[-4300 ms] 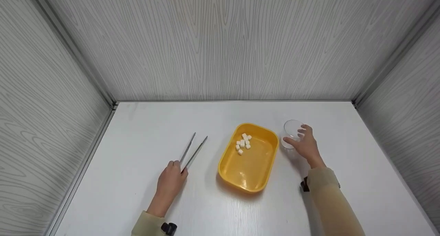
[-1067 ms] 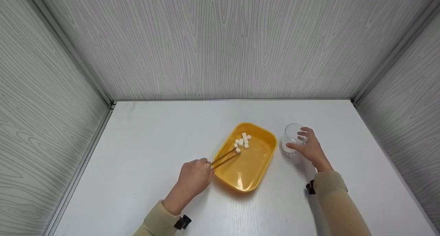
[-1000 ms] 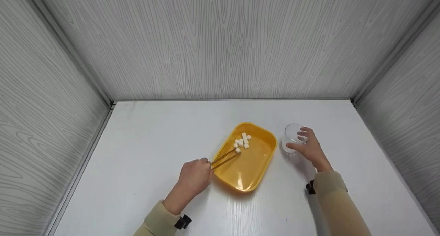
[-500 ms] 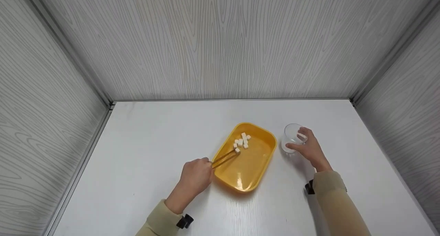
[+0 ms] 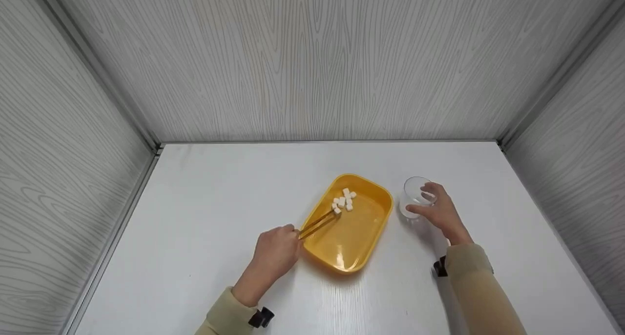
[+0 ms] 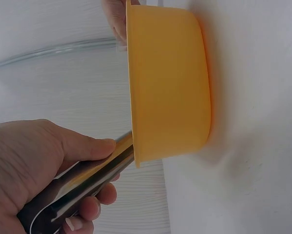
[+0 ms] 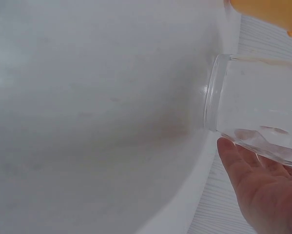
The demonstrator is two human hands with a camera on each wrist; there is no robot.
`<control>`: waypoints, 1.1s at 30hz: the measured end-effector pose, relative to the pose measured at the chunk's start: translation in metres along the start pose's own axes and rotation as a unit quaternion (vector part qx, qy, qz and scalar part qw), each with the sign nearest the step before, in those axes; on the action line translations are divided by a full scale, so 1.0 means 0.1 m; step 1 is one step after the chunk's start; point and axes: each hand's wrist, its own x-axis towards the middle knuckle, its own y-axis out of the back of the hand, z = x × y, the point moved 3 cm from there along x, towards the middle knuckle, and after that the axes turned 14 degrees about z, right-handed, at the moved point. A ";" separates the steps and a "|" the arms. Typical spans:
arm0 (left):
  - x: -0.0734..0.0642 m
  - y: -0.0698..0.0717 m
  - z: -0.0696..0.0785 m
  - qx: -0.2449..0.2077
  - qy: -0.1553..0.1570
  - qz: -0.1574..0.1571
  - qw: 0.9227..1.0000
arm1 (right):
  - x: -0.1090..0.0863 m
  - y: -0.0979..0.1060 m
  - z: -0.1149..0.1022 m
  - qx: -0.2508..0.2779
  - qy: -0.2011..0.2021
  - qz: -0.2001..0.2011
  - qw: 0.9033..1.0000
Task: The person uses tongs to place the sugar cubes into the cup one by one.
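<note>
My left hand grips metal tongs, thumb on one side and fingers curled on the other. The tongs reach over the left rim of a yellow tray. Their tips stand at a small white cube; whether they pinch it is too small to tell. Several more white cubes lie clustered toward the tray's far end. To the right of the tray stands a clear drinking glass, upright on the table. My right hand holds it from the right side, thumb and fingers curved round it.
The white table carries the tray and the glass, with a narrow gap between them. Grey wood-grain panels rise at the back and on both sides. A black strap device is on the left wrist.
My left hand has moved right, bringing the tongs from beside the tray into it, and the tongs' arms have come closer together. The glass and right hand have shifted slightly nearer me.
</note>
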 end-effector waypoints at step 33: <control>0.27 0.07 0.26 -0.089 -0.033 0.117 0.989 | -0.02 -0.09 0.07 0.027 -0.012 -0.043 0.999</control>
